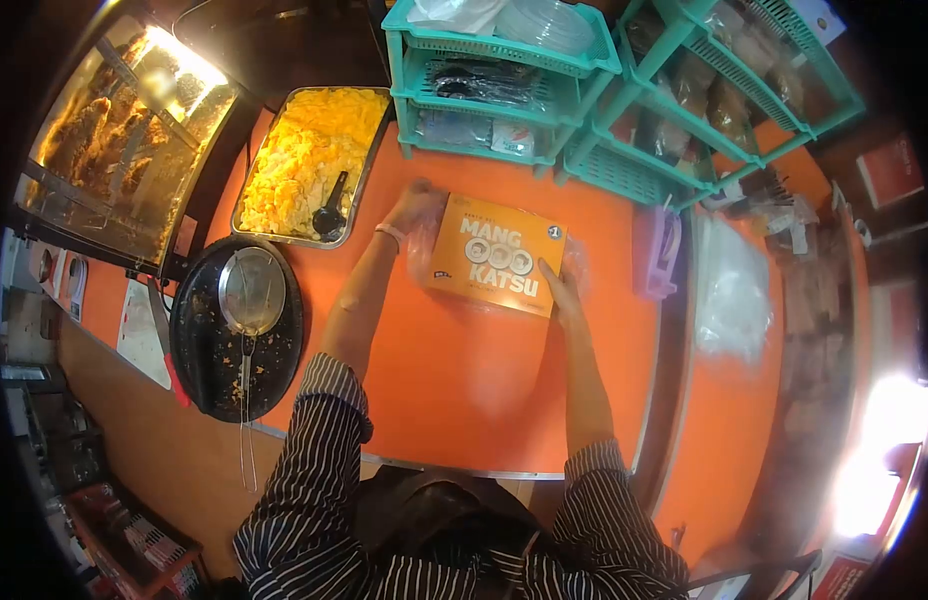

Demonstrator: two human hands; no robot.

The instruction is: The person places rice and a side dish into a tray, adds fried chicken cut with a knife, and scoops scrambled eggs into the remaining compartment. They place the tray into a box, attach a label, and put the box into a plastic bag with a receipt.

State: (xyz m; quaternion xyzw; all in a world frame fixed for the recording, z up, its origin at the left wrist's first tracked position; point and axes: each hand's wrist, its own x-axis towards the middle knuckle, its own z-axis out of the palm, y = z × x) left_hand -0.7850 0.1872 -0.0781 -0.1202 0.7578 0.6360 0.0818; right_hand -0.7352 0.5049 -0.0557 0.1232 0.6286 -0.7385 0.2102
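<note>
An orange food box printed "MANG KATSU" sits over the orange counter, with a thin clear plastic bag bulging out on both sides of it. My right hand grips the box's right edge, thumb on the lid and the other fingers mostly hidden beneath. At the upper left corner of the box, my left hand is slightly blurred, its fingers closed on what looks like the plastic bag.
Left of the box stand a metal tray of yellow shredded food with a black scoop, a strainer on a dark round pan, and a lit display case. Teal racks line the back; a purple basket stands right.
</note>
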